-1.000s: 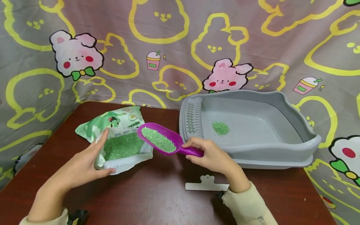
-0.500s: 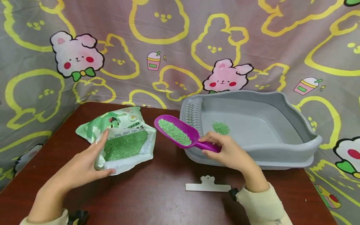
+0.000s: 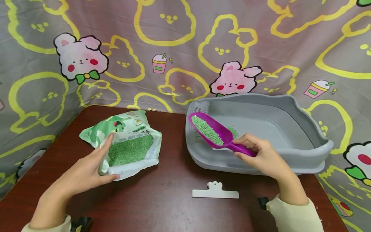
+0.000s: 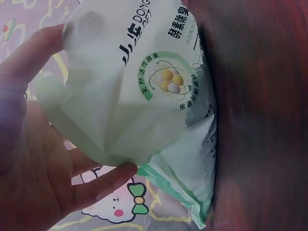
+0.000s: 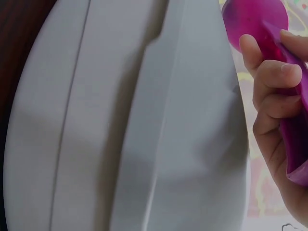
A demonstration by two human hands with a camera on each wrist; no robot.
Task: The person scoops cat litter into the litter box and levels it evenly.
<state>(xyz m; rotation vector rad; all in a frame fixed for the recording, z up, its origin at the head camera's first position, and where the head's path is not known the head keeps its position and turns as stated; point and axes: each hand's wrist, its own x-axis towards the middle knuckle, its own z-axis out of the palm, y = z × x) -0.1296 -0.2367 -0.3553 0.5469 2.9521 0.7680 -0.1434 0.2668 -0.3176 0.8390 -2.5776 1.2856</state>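
Observation:
My right hand (image 3: pixel 265 158) grips the handle of a purple scoop (image 3: pixel 223 131) heaped with green pellet litter (image 3: pixel 207 130). The scoop is held level over the left end of a grey litter box (image 3: pixel 304 159). In the right wrist view the fingers (image 5: pixel 272 103) curl round the handle beside the box's outer wall (image 5: pixel 197 120). My left hand (image 3: pixel 84 174) holds the near-left side of a green-and-white litter bag (image 3: pixel 127 124), thumb and fingers spread along its mouth. Green litter (image 3: pixel 130 151) shows inside. The left wrist view has the bag's printed side (image 4: pixel 115 120) against the hand.
A small pile of green litter (image 3: pixel 233 131) lies on the box floor, partly hidden by the scoop. A white bar clip (image 3: pixel 215 193) lies on the brown table (image 3: pixel 162 206) in front of the box. A cartoon-print curtain (image 3: pixel 179 42) hangs behind.
My right hand has carried the full scoop rightward from beside the bag's mouth to over the left end of the box. The left hand has stayed at the bag.

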